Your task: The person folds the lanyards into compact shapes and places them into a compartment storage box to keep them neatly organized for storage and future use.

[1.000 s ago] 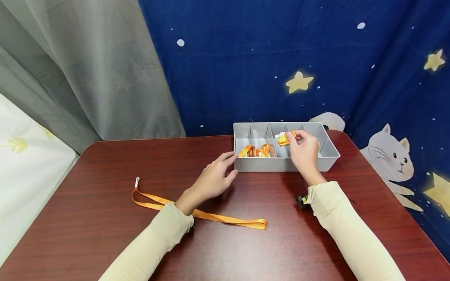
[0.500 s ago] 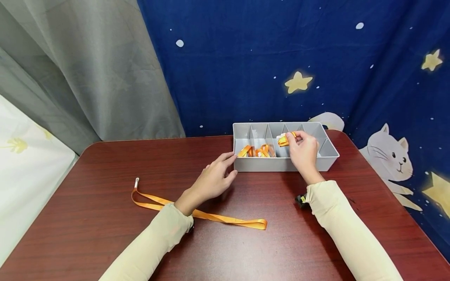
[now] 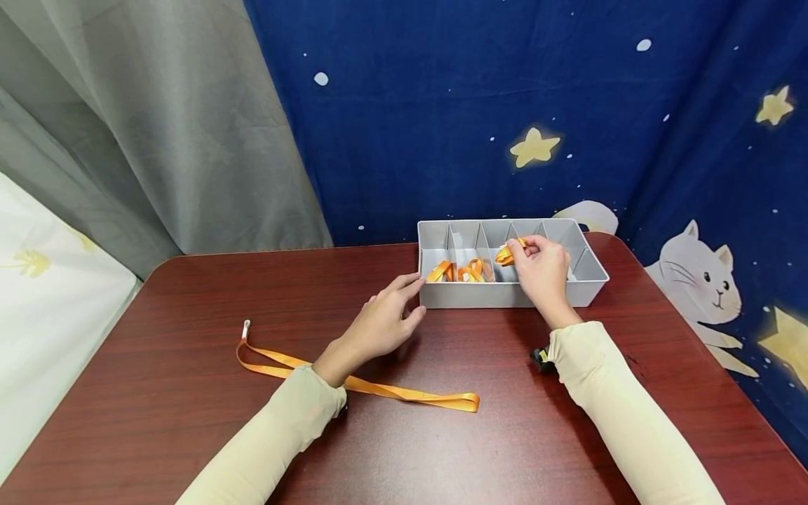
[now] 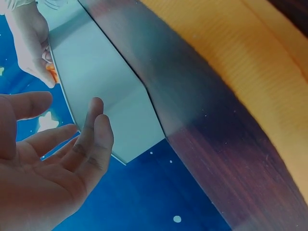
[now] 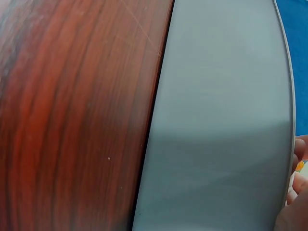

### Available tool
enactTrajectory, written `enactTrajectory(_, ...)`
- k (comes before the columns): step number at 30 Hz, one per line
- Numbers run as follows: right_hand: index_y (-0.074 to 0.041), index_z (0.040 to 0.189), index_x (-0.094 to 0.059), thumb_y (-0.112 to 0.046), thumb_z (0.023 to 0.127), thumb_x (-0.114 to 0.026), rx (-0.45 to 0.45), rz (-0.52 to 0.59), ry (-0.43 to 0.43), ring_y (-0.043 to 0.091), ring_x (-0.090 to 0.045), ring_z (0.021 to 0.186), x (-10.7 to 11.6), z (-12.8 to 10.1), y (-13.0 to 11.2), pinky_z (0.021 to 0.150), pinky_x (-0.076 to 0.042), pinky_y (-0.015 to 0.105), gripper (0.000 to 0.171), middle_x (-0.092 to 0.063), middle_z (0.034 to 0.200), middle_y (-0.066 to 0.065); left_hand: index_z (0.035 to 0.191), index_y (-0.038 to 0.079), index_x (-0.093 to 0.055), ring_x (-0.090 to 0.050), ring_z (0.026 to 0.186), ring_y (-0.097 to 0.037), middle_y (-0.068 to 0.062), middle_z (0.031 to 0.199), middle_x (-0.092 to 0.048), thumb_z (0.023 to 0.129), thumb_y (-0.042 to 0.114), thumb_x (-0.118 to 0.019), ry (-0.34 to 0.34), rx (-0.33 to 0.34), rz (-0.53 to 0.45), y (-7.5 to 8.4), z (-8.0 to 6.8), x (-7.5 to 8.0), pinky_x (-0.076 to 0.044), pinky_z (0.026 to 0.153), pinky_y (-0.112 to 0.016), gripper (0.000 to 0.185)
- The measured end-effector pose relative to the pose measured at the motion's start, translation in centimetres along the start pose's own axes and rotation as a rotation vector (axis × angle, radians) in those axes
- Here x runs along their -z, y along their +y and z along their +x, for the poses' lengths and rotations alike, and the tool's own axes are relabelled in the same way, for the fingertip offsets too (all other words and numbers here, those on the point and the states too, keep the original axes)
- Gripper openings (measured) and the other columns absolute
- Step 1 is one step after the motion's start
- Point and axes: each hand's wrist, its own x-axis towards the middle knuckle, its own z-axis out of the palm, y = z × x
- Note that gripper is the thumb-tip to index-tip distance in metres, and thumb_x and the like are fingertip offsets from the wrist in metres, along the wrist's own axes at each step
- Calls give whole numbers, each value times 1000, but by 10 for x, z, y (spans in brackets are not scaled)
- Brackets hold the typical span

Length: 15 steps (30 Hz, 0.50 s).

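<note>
A: What's changed over the last second?

B: Very little. The right hand [image 3: 541, 270] has dipped a touch, so the folded orange ribbon [image 3: 507, 254] pinched in its fingers [image 3: 519, 246] now sits lower, right at the rim of the grey divider box [image 3: 499, 297], over the third compartment from the left. My guess is that it is about to be lowered into that slot.

A: And the other hand?

B: The left hand [image 3: 384, 321] hasn't moved. Its fingers are loosely spread and hold nothing, their tips just beside the box's left front corner; the left wrist view shows the open palm [image 4: 43, 178] near the grey wall [image 4: 103, 91].

A: Which way does the bundle point?

B: It's a short wad, its long axis running roughly from 9 to 3 o'clock, slightly tilted. More exactly I can't tell.

A: Anything else?

B: Two more orange ribbon bundles [image 3: 459, 271] lie in the left compartments. A long loose ribbon [image 3: 353, 382] stretches across the desk [image 3: 189, 393], from 10 o'clock towards 4, with its white clip end [image 3: 246, 326] at the far left.
</note>
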Motion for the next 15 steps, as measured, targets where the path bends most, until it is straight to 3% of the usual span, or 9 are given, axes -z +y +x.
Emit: enactTrajectory(15,3,82,-73,-9,87,-69,-3,-3,1,20,-54,62,1,-1,-1,62,-38,27,14,-65,68,15,143,4,-53,-57,119,-23,-5,150,-46,96,19,-62,-1,-12,-8,0,0,1,-45,93,-60,49)
